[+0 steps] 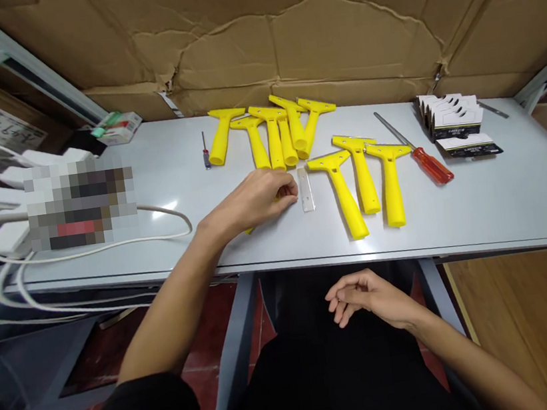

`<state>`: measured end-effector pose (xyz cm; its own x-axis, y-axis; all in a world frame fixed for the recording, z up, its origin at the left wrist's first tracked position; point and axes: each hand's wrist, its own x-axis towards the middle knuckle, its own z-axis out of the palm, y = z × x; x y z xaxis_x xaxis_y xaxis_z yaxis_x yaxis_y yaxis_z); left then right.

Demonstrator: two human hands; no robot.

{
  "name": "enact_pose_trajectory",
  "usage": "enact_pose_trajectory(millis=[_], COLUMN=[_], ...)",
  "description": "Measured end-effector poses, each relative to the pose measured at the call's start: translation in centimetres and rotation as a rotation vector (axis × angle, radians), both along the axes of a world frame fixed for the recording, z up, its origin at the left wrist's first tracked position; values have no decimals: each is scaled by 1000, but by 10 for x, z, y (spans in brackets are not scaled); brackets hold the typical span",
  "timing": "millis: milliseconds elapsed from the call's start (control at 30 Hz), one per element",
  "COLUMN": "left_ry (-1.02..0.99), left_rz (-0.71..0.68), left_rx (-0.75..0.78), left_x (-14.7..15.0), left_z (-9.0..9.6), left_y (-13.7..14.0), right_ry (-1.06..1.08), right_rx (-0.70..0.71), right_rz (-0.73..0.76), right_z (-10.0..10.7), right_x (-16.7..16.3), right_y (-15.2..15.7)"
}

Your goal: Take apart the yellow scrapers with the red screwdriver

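My left hand (pixel 267 196) rests low over the table with its fingers curled round a yellow scraper, mostly hidden beneath it; only small yellow bits show at the fingers and below the wrist. Just right of those fingertips lies a flat clear strip (pixel 306 190). Three yellow scrapers (pixel 345 195) lie to the right of the strip, handles toward me. Several more yellow scrapers (pixel 273 139) sit in a cluster behind my left hand. Over my lap, in front of the table edge, my right hand (pixel 366 297) hangs with loosely bent, parted fingers and nothing visible in it.
A red-handled file (pixel 432 166) lies at the right, near a stack of black-and-white cards (pixel 450 114). A small screwdriver (pixel 205 152) is left of the cluster. White cables (pixel 167 236) and plugs crowd the left side. Cardboard (pixel 332 36) stands along the back.
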<state>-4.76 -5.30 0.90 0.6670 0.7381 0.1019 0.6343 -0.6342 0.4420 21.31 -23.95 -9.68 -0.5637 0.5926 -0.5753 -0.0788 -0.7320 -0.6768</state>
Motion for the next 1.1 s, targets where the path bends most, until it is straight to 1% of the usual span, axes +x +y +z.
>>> enact_pose_trajectory(millis=[100, 167, 200, 233, 267, 333, 433, 500, 633, 733, 800, 867, 933, 967, 1000, 1033, 1067, 1100], left_ry=[-210, -323, -347, -359, -323, -208, -75, -62, -92, -100, -123, -174, -240, -266, -283, -286, -283, -275], left_rz=[-106, -225, -317, -417, -510, -602, -604, -605, -621, -621, -610, -576, -526, -502, -479, -457, -435, -415], left_rx=[1, -18, -42, -57, -46, 86, 278, 322, 311, 291, 249, 212, 211, 222, 235, 250, 263, 271], left_x=[0, 6, 11, 17, 23, 34, 44, 46, 48, 49, 47, 44, 39, 36, 33, 30, 27, 25], left_z=[16, 28, 33, 36, 37, 32, 17, 9, 5, 8, 12, 17, 19, 18, 16, 13, 9, 5], left_y=[-18, -43, -58, -74, -90, -116, -135, -138, -137, -137, -137, -135, -130, -126, -122, -118, -113, -109], right_ry=[88, 159, 193, 223, 248, 274, 251, 220, 177, 145, 97, -12, -214, -361, -531, -745, -990, -1272], right_rx=[-73, -108, -118, -126, -130, -121, -85, -72, -52, -38, -10, 69, 220, 317, 419, 525, 621, 684], right_rz=[-47, -124, -168, -208, -235, -246, -199, -182, -199, -211, -171, -44, 108, 152, 141, 97, 38, -15], right_z=[11, 21, 26, 31, 36, 45, 57, 63, 68, 70, 74, 84, 98, 106, 114, 121, 126, 129], right_x=[-3, -8, -10, -13, -14, -16, -10, -4, 3, 2, 7, 25, 60, 83, 108, 135, 160, 183], right_y=[-1, -3, -4, -6, -8, -12, -15, -15, -14, -14, -15, -14, -8, -3, 5, 15, 28, 42])
